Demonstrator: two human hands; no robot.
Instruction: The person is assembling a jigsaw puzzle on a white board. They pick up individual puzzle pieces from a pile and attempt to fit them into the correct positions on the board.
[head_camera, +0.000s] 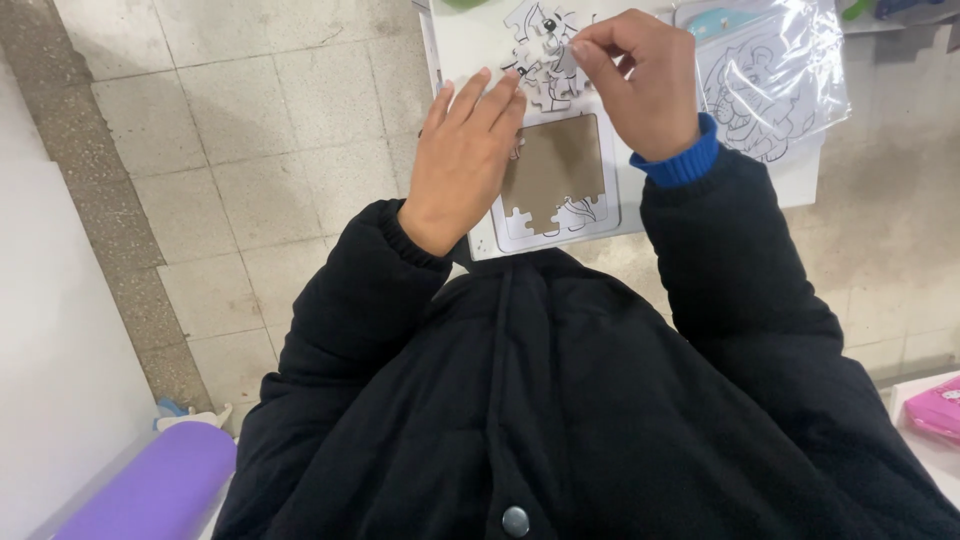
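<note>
A clear plastic bag (775, 85) holding a line-drawing sheet lay at the right edge of the white tabletop (800, 180). Below spread a pale tiled floor (230, 150). A purple roll (150, 490) sat at the lower left, a pink packet (935, 408) at the far right. A black padded jacket (560, 400) filled the foreground.

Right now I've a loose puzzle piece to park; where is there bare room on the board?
Free: the brown recess of the puzzle tray, between the left hand and right hand. Crowded: the loose pieces above it and the plastic-bagged puzzle to the right.
</note>
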